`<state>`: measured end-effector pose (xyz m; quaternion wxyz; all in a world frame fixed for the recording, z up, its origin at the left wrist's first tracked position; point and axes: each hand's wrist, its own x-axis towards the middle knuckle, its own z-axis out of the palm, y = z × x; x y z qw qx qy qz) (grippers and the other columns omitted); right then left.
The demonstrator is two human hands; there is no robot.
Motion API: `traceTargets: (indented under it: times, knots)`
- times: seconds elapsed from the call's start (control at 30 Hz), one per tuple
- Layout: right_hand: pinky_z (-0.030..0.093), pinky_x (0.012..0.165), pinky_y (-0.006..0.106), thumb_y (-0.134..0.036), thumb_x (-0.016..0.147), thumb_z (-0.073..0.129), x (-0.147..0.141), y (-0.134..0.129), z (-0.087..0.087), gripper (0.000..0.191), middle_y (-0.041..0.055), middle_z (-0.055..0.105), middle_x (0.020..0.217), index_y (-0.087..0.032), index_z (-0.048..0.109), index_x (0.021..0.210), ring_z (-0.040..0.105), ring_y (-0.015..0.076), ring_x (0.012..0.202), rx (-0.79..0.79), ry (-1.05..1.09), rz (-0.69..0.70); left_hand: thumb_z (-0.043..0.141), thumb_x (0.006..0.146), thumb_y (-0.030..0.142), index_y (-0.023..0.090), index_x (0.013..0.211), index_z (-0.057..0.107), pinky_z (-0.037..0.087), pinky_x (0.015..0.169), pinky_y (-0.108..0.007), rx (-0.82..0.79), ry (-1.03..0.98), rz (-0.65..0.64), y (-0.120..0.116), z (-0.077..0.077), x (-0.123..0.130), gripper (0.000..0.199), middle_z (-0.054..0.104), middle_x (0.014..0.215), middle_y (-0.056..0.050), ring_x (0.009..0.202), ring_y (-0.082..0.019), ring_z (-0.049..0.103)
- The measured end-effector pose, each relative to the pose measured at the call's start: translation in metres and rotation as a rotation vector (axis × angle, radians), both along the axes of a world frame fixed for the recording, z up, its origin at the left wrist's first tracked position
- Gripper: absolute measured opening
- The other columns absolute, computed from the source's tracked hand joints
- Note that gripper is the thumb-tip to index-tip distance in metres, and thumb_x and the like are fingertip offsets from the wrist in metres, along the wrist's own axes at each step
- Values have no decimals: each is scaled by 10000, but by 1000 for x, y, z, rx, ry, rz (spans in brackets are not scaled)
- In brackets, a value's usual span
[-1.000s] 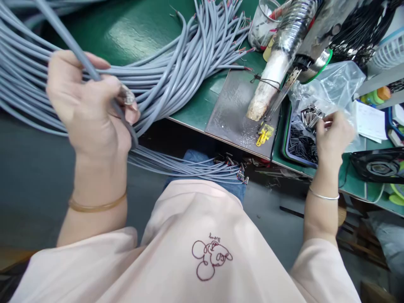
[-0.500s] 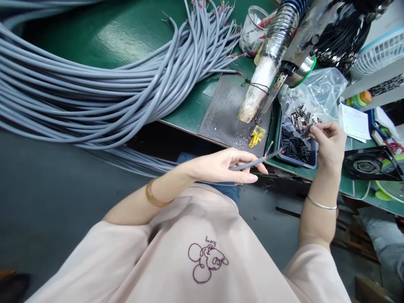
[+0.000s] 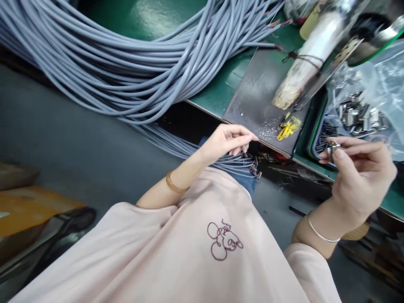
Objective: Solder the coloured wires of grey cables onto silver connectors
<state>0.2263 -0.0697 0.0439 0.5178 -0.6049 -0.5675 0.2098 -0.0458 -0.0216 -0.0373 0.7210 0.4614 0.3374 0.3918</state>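
My left hand (image 3: 232,142) is closed, its fingers curled in front of my body. Just a small grey bit shows at its fingertips; the grey cable it held a moment ago is otherwise hidden by the fingers. Between thumb and fingers of my right hand (image 3: 362,179) is a small metal connector (image 3: 331,150) with a coiled spring part. This hand is just in front of a bin (image 3: 311,141) holding black tubes (image 3: 325,131) and loose metal connectors (image 3: 356,113). Below my left hand, cables with metal ends (image 3: 254,168) lie across my lap.
A thick bundle of grey cables (image 3: 151,63) curves over the green table (image 3: 217,94) and past its edge. On a dark plate (image 3: 249,94) lie yellow pieces (image 3: 288,127) and silvery specks. A wrapped tube (image 3: 306,67) reaches down over it. A clear plastic bag (image 3: 383,73) lies at right.
My right hand has come out of the bin toward me with a metal connector. My left hand's fingers have curled in, and the cable's stripped end no longer shows. The view has shifted.
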Motion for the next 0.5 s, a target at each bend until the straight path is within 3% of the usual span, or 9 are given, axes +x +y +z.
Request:
traceTargets:
  times: [0.1, 0.17, 0.23, 0.3, 0.33, 0.4, 0.5]
  knots:
    - [545, 504, 337, -276, 733, 808, -13, -3, -5, 239, 91, 722, 982, -195, 584, 751, 647, 143, 582, 82, -93, -106, 721, 847, 409, 121, 922, 772, 428, 516, -190, 94, 286, 15, 5, -24, -21, 302, 689, 696, -35, 551, -76, 561]
    - [537, 489, 347, -284, 735, 805, -17, -2, -9, 238, 72, 687, 985, -193, 586, 749, 614, 123, 551, 142, -129, -171, 726, 827, 389, 117, 836, 778, 440, 560, -202, 195, 504, -88, 5, -49, -25, 276, 695, 670, -44, 590, -98, 587]
    - [524, 462, 335, -275, 748, 790, -20, 1, -13, 224, 49, 661, 941, -195, 581, 747, 593, 109, 534, 223, -139, -235, 761, 786, 412, 137, 937, 798, 485, 671, -235, 237, 653, -129, 2, -78, -19, 316, 760, 802, -74, 744, -153, 663]
    - [506, 431, 318, -243, 755, 773, -24, 3, -15, 208, 27, 636, 868, -196, 570, 745, 589, 108, 531, 325, -139, -292, 819, 714, 426, 154, 1034, 790, 514, 766, -259, 150, 575, -166, -4, -104, -8, 421, 790, 1010, -98, 923, -207, 703]
    - [499, 418, 314, -223, 758, 763, -26, 4, -16, 203, 14, 620, 829, -198, 562, 746, 591, 111, 531, 376, -138, -323, 833, 695, 404, 144, 1001, 793, 519, 765, -259, 80, 506, -208, -7, -112, -1, 403, 793, 997, -100, 919, -213, 709]
    - [506, 407, 318, -198, 764, 746, -31, 5, -17, 203, -8, 597, 768, -205, 544, 753, 592, 117, 517, 454, -147, -400, 808, 720, 404, 104, 870, 783, 518, 677, -246, 28, 452, -242, -14, -117, 9, 336, 780, 812, -97, 760, -187, 706]
    - [547, 427, 318, -227, 795, 724, -37, 8, -17, 212, -33, 582, 709, -223, 516, 757, 643, 141, 520, 535, -185, -504, 696, 837, 474, 82, 908, 742, 506, 562, -224, -38, 342, -255, -21, -91, 15, 401, 750, 730, -89, 548, -110, 629]
